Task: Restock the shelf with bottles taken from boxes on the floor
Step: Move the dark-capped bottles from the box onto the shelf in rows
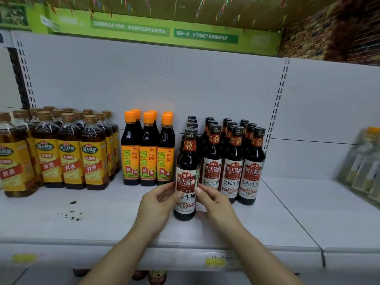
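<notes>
A dark soy sauce bottle with a white and red label stands upright on the white shelf, in front of its row. My left hand holds its left side, thumb on the label. My right hand holds its right side, thumb on the label too. Just behind and to the right stand several matching soy sauce bottles in rows.
Orange-capped soy sauce bottles stand left of the held bottle. Yellow-labelled cooking wine bottles fill the shelf's left end. Pale bottles sit at the far right. Dark specks mark the shelf. Bottle tops show on the shelf below.
</notes>
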Available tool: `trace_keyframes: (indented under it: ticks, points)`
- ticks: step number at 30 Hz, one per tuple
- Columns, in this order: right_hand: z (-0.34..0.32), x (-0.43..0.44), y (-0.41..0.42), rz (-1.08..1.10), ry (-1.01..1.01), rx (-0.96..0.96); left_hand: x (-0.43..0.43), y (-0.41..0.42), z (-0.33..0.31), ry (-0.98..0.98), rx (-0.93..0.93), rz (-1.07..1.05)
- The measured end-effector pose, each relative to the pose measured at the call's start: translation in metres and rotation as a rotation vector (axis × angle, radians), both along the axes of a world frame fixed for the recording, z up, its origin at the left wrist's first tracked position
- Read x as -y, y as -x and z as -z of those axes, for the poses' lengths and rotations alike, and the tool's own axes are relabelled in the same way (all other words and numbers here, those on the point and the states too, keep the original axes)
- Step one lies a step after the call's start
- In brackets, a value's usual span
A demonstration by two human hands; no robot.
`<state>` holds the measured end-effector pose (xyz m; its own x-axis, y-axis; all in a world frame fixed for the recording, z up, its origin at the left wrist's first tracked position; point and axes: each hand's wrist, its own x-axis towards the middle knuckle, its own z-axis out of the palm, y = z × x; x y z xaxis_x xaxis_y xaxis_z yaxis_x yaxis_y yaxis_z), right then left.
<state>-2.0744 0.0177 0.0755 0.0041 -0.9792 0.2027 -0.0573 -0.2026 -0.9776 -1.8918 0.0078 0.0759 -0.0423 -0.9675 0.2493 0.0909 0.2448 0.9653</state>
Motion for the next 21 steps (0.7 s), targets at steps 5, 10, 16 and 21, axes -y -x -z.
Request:
trace_keyframes:
  ticks: [5,10,16,21]
  points:
    - [0.0,0.004,0.002,-0.003,-0.019,0.03,0.001,0.001,-0.001,0.0,0.015,0.0]
    - [0.0,0.008,0.002,-0.04,-0.04,0.104,0.0,0.002,-0.001,-0.02,0.01,0.0]
    - [0.0,0.01,-0.003,-0.005,-0.064,0.135,0.0,0.004,-0.002,-0.049,0.022,-0.018]
    - [0.0,0.011,-0.005,0.022,-0.074,0.122,-0.003,0.004,-0.005,-0.074,0.032,-0.019]
